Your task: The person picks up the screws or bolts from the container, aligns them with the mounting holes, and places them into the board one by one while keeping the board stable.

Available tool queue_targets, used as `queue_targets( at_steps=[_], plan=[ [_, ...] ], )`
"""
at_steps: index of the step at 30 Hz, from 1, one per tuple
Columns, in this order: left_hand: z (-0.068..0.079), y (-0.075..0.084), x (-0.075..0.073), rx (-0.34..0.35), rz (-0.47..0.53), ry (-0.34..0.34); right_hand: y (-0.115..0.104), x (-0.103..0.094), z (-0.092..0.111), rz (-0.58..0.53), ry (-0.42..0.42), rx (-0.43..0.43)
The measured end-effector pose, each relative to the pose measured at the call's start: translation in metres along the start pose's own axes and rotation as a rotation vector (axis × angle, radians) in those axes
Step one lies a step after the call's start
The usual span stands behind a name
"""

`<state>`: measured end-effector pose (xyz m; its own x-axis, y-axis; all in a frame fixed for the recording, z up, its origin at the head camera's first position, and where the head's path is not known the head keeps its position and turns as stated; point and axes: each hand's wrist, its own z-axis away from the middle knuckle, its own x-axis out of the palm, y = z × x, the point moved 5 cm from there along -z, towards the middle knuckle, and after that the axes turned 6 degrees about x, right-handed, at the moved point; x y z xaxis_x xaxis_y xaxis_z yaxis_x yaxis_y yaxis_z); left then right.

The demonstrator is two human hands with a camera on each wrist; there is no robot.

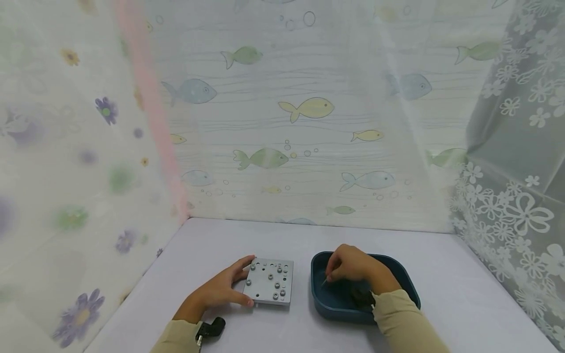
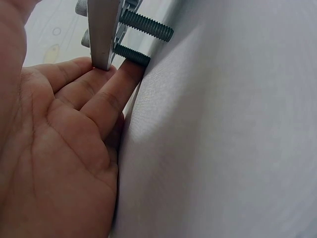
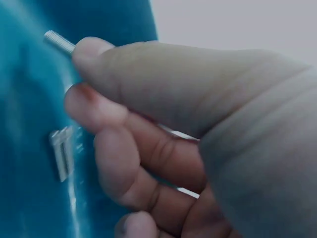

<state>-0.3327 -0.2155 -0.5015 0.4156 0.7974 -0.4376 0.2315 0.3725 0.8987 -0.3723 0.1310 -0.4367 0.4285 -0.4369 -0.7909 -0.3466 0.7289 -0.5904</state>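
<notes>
On the table my left hand (image 1: 219, 291) holds a silver metal plate (image 1: 264, 289) by its left side, thumb at the near corner and fingers along the far one. Several socket-head screws stand in the plate's holes. In the left wrist view dark threaded screw shanks (image 2: 147, 26) stick out below the plate, with fingertips right at its edge. Over a dark blue bin (image 1: 342, 314), my right hand (image 1: 354, 266) pinches a screw (image 3: 60, 42) between thumb and forefinger, its threaded end showing past the thumb tip. Two loose screws (image 3: 63, 153) lie in the bin.
The bin stands to the right of the plate on a white-covered table (image 1: 247, 238). A fish-patterned curtain (image 1: 309, 191) hangs behind, with flowered curtains at both sides. A small black wrist camera (image 1: 213, 328) sits beside the left wrist.
</notes>
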Motion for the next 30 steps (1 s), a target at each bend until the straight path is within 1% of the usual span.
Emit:
queue_targets(
  at_steps=[7, 14, 22, 27, 30],
  plan=[
    [0.0, 0.001, 0.0, -0.007, -0.011, 0.008, -0.001, -0.007, 0.007, -0.083, 0.087, 0.013],
    [-0.001, -0.001, -0.001, -0.001, -0.018, 0.01, -0.015, -0.01, 0.015, -0.154, 0.107, 0.003],
    [-0.001, 0.0, 0.0, -0.004, -0.022, 0.003, -0.039, -0.007, 0.017, -0.155, 0.145, -0.011],
    [-0.001, 0.0, -0.001, -0.004, -0.031, 0.007, -0.059, 0.003, 0.013, -0.133, 0.157, -0.051],
    [-0.001, -0.001, -0.001, 0.002, -0.018, 0.001, -0.072, 0.011, 0.009, -0.103, 0.158, -0.068]
  ],
)
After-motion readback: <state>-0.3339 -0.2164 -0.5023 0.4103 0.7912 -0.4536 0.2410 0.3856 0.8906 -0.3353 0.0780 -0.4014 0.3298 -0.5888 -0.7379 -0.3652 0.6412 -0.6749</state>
